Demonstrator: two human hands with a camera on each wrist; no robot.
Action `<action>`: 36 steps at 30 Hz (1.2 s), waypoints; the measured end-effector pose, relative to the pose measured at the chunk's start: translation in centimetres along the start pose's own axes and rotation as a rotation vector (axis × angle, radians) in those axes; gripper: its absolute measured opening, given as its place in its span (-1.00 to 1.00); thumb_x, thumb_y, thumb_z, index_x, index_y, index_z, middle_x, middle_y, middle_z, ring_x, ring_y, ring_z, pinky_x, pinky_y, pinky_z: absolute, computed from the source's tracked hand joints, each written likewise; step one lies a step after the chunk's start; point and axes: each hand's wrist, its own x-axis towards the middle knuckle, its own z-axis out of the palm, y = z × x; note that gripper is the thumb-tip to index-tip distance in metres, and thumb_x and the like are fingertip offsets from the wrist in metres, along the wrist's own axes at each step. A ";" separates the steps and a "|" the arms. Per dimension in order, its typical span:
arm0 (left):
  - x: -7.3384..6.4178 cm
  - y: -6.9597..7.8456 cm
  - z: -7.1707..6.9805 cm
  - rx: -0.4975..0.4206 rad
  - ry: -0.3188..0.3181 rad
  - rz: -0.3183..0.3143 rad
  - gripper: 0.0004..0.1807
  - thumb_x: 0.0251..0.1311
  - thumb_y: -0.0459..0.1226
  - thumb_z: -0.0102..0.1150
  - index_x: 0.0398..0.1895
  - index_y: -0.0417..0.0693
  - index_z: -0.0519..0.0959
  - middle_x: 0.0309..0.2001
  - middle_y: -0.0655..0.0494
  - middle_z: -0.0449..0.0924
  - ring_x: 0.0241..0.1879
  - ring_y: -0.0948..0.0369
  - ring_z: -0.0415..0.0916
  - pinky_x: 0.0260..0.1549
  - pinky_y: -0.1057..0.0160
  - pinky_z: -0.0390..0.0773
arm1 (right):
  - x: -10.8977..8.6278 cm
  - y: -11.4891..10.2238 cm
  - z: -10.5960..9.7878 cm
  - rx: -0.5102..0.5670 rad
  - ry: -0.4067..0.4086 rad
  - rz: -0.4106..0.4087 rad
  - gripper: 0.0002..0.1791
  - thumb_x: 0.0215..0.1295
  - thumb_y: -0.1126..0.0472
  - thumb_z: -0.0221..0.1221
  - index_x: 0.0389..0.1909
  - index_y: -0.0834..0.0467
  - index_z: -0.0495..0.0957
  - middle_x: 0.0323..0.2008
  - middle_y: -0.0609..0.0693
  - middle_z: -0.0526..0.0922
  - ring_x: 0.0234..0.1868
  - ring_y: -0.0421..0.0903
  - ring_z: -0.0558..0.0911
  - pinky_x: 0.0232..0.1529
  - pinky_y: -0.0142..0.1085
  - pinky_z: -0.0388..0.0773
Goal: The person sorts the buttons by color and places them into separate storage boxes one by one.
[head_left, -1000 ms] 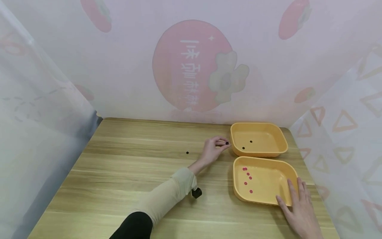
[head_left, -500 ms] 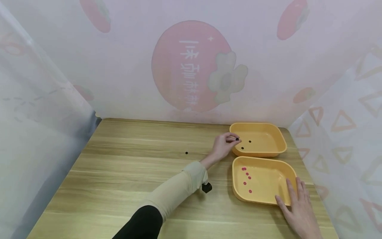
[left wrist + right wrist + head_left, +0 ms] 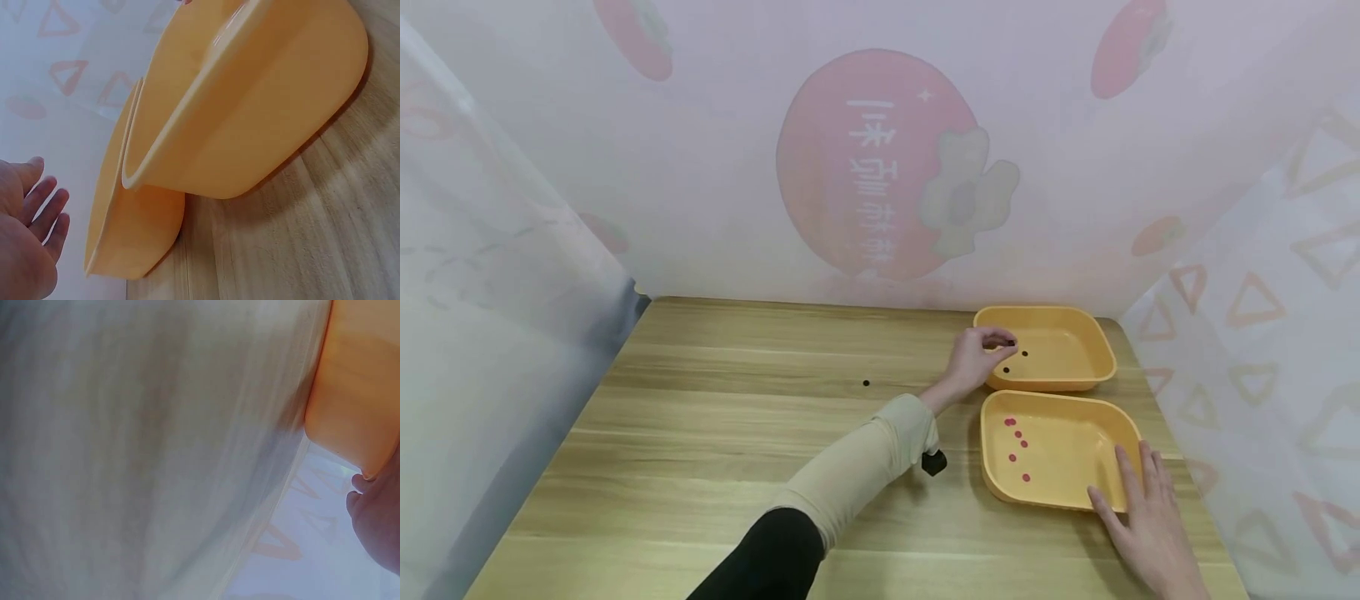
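In the head view my left hand (image 3: 973,360) pinches a small black disc (image 3: 1011,342) between thumb and fingers, above the left part of the far yellow tray (image 3: 1078,386). Two similar black discs (image 3: 1025,353) lie inside that tray. The left wrist view catches the same hand (image 3: 28,231) at its left edge; the disc is hidden there. My right hand (image 3: 1153,529) rests with fingers spread on the right front corner of the near yellow tray (image 3: 1045,500). Several red discs (image 3: 1018,434) lie in that tray's left part.
One more black disc (image 3: 866,383) lies on the wooden table (image 3: 715,433), left of the trays. A black device (image 3: 934,462) sits at the left wrist. Printed cloth walls (image 3: 715,167) enclose the back and sides. Both trays stand close together at the right.
My left hand has moved right with the pinched black disc, from beside the far tray to over it. The right hand has stayed on the near tray.
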 end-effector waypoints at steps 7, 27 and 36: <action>0.3 -0.1 0.4 0.045 0.031 0.008 -0.78 0.48 -0.26 0.41 0.06 -0.18 0.80 0.09 -0.04 0.87 0.20 0.04 0.75 0.46 0.05 0.62 | -0.1 -0.1 0.1 -0.001 -0.017 0.005 -0.06 0.72 -0.13 0.06 0.80 0.23 -0.15 0.79 0.37 -0.41 0.78 0.50 -0.34 0.73 0.45 -0.45; -0.2 -0.7 0.6 0.274 -0.046 0.130 -0.48 0.46 -0.20 0.44 0.42 -0.14 0.63 0.64 -0.15 0.41 0.71 -0.11 0.24 0.75 -0.18 0.18 | -0.2 -0.1 -0.1 0.011 -0.017 -0.003 -0.07 0.71 -0.12 0.07 0.79 0.25 -0.12 0.77 0.45 -0.34 0.77 0.52 -0.31 0.68 0.55 -0.38; -1.4 -2.9 -1.0 0.577 -0.141 0.245 -0.45 0.59 -0.11 0.28 0.53 -0.10 0.54 0.71 -0.16 0.28 0.76 -0.15 0.11 0.80 -0.13 0.01 | -0.4 0.1 -0.1 0.001 -0.002 -0.012 -0.07 0.71 -0.11 0.06 0.79 0.24 -0.12 0.78 0.43 -0.34 0.79 0.48 -0.33 0.71 0.49 -0.41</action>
